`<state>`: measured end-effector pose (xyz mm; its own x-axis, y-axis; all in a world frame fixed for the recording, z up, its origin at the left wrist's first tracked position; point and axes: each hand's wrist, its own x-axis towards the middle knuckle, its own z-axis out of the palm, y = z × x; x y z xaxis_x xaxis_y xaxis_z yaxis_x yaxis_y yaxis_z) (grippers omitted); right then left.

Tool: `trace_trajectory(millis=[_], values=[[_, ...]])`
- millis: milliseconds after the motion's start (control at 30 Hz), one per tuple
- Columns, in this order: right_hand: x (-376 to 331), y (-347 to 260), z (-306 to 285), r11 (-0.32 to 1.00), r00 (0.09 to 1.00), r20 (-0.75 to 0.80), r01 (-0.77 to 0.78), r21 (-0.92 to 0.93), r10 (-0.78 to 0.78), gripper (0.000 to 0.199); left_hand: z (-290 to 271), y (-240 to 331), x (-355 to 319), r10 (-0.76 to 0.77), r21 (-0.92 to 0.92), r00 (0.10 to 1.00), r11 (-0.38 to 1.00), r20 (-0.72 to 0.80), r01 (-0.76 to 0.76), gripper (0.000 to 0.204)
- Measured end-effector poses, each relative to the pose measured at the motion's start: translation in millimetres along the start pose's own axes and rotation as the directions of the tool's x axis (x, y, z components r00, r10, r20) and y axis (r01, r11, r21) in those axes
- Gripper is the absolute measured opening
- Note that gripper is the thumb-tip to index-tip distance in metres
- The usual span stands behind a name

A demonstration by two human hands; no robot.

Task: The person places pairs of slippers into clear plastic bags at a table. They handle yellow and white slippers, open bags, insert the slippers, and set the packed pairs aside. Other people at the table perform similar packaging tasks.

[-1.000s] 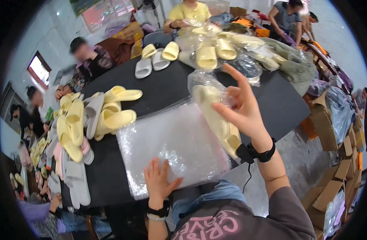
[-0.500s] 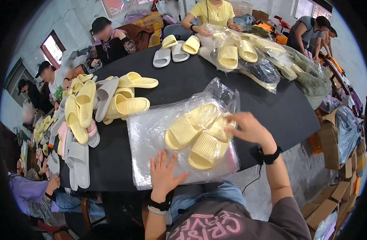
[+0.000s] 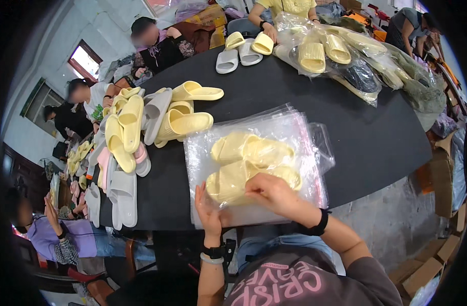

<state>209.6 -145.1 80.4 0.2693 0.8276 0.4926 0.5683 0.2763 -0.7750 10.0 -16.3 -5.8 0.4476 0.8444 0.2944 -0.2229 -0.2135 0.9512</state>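
A pair of yellow ribbed slippers (image 3: 234,176) lies inside a clear plastic bag (image 3: 322,153), on a stack of flat clear bags (image 3: 299,127) near the table's front edge. My left hand (image 3: 209,213) stands at the toe end of the near slipper, open, its fingers stretched upward along the bag's edge. Over the near slipper's strap, my right hand (image 3: 274,193) has its fingertips pinched together against the bag. Whatever those fingertips hold is too small to make out. The near slipper's middle is hidden behind that hand.
Loose yellow slippers (image 3: 185,122) and grey slippers (image 3: 124,191) are heaped on the black table (image 3: 254,97) to the left. Bagged slippers (image 3: 312,57) lie at the far right, before a person in yellow (image 3: 289,7). Cardboard boxes (image 3: 427,270) stand on the floor at right.
The bagged slippers have turned so their toes point left. My right hand has moved from their far end to the near strap; my left hand has gone from lying flat to upright at the toes.
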Motion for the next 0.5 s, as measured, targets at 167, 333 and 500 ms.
trace_trajectory(millis=[167, 333, 500], values=[[-22.5, -7.0, 11.6, 0.997, 0.969, 0.248, -0.034, 0.075, 0.014, 0.022, -8.4, 37.1, 1.6, -0.065, -0.319, 0.975, 0.948, -0.21, -0.005, 0.059], [-51.0, -27.6, -53.9, 0.987, 0.99, -0.084, -0.124, -0.103, 0.115, 0.034, -39.8, 46.4, -10.4, 0.009, 0.374, 0.993, 0.927, -0.121, 0.037, 0.05], [-63.6, -10.5, -93.4, 0.867, 0.952, -0.169, -0.302, -0.397, 0.255, 0.036, -51.9, 50.2, -13.0, 0.056, 0.747, 0.998, 0.665, -0.019, -0.023, 0.037]])
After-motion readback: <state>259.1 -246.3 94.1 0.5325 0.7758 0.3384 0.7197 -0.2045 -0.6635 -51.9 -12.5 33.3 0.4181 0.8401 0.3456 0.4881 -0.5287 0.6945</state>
